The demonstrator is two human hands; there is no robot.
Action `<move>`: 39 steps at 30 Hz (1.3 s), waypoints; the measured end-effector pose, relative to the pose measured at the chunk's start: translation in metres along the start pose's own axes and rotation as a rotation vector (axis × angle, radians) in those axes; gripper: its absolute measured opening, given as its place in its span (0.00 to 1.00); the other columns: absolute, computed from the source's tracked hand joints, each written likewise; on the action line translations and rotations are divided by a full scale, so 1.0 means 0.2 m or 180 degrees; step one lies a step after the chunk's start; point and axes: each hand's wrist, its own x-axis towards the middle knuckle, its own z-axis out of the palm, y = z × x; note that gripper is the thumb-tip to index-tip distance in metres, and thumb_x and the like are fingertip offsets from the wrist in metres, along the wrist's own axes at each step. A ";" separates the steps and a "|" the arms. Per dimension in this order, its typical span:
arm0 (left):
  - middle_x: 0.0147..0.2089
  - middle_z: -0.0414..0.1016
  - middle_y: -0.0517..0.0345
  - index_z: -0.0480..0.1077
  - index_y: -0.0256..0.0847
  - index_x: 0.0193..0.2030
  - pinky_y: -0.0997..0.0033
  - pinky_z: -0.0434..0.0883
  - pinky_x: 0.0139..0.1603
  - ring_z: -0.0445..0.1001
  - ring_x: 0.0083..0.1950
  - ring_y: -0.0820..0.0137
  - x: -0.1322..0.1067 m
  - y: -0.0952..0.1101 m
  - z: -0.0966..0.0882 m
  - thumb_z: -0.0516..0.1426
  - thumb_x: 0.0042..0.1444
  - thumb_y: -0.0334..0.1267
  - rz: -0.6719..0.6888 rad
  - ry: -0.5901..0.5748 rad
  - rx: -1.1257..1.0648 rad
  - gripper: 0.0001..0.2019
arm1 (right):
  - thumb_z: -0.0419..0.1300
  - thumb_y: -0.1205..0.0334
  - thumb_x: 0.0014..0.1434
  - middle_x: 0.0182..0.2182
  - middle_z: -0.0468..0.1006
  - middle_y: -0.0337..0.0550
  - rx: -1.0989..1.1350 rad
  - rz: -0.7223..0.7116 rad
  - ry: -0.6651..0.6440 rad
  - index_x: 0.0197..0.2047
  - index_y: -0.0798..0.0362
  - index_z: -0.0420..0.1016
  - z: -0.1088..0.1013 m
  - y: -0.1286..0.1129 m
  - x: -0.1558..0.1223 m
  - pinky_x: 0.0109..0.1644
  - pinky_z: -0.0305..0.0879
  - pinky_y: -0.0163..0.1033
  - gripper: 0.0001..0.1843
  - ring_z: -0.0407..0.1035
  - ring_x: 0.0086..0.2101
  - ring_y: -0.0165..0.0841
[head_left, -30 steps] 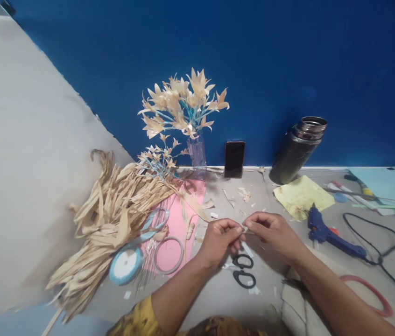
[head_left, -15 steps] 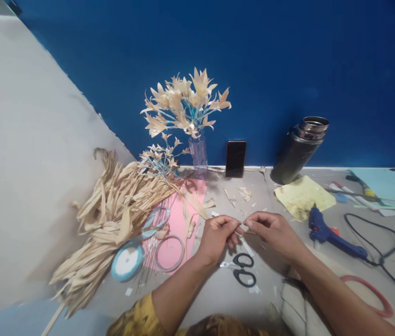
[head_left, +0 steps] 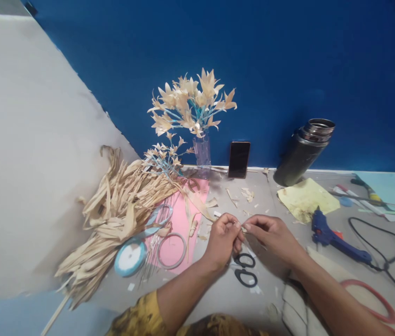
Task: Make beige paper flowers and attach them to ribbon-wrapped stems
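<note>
My left hand (head_left: 223, 238) and my right hand (head_left: 271, 233) meet over the middle of the grey table (head_left: 218, 294). Both pinch a small pale husk piece (head_left: 243, 228) between thumb and fingertips. Black-handled scissors (head_left: 244, 270) lie on the table just below the hands. To the left sits a heap of dried husk strips (head_left: 113, 214), with a pink sheet (head_left: 179, 224), a blue ribbon roll (head_left: 130, 256) and a grey ring (head_left: 172, 244) beside it.
A vase of husk flowers (head_left: 193, 107) stands at the blue wall, next to a phone (head_left: 238, 159) and a dark flask (head_left: 302, 151). A yellow paper (head_left: 306, 199), blue glue gun (head_left: 337, 238) with black cord and a red ring (head_left: 372, 298) lie right.
The hands have drawn closer together around the small piece and shifted slightly. The view has drifted a little, so everything sits a bit further right.
</note>
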 end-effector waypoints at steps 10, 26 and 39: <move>0.19 0.67 0.67 0.64 0.40 0.33 0.78 0.51 0.19 0.57 0.16 0.81 0.02 0.06 -0.03 0.62 0.53 0.48 0.0063 0.0068 0.0249 0.15 | 0.58 0.45 0.58 0.17 0.65 0.34 -0.0098 -0.0049 -0.0246 0.27 0.54 0.76 -0.02 0.01 0.01 0.26 0.53 0.34 0.20 0.57 0.21 0.28; 0.14 0.57 0.64 0.61 0.40 0.17 0.74 0.52 0.21 0.56 0.18 0.78 0.00 -0.02 -0.04 0.58 0.50 0.68 0.0175 -0.0479 0.0737 0.31 | 0.64 0.48 0.49 0.14 0.61 0.31 0.0508 0.0240 0.0011 0.22 0.53 0.72 0.05 -0.01 -0.01 0.24 0.48 0.34 0.17 0.52 0.19 0.26; 0.16 0.55 0.65 0.57 0.42 0.18 0.73 0.54 0.23 0.55 0.19 0.77 0.01 0.02 -0.05 0.53 0.58 0.64 0.0410 -0.0073 0.1038 0.29 | 0.61 0.54 0.50 0.16 0.63 0.33 0.0218 0.0102 -0.0125 0.21 0.53 0.72 0.05 0.02 -0.01 0.24 0.52 0.33 0.12 0.55 0.20 0.27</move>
